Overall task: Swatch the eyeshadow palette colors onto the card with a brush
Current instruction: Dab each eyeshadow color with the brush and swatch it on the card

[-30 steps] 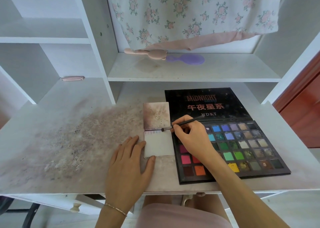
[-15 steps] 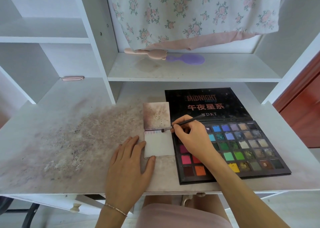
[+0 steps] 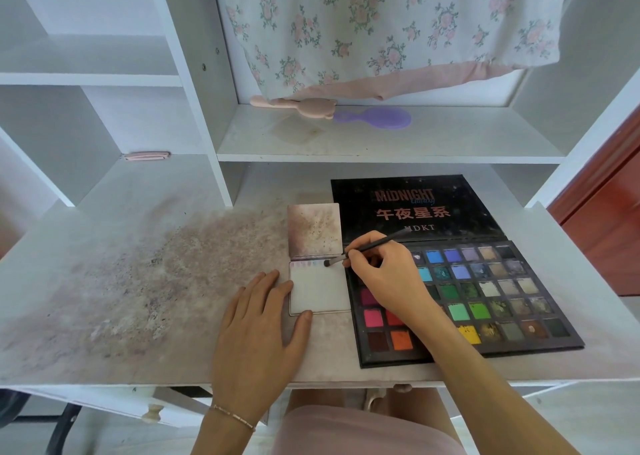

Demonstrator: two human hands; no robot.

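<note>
Powder-stained white desk (image 3: 138,281) carries a white swatch card (image 3: 320,290) pinned flat under the open-fingered left hand (image 3: 258,319), while the right hand (image 3: 384,274), pinching a slim dark brush (image 3: 363,247) at the card's top row beside the black multicolour eyeshadow palette (image 3: 485,302), risks smearing pans beneath its wrist.

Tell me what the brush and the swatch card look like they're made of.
Brush: slim dark handle with a slight sheen, likely plastic or lacquered wood; its dark tip looks like soft bristles. Card: flat, matte white with crisp edges, probably coated paper or thin card; faint pinkish swatches mark its top edge. The right hand holds the brush.
</note>
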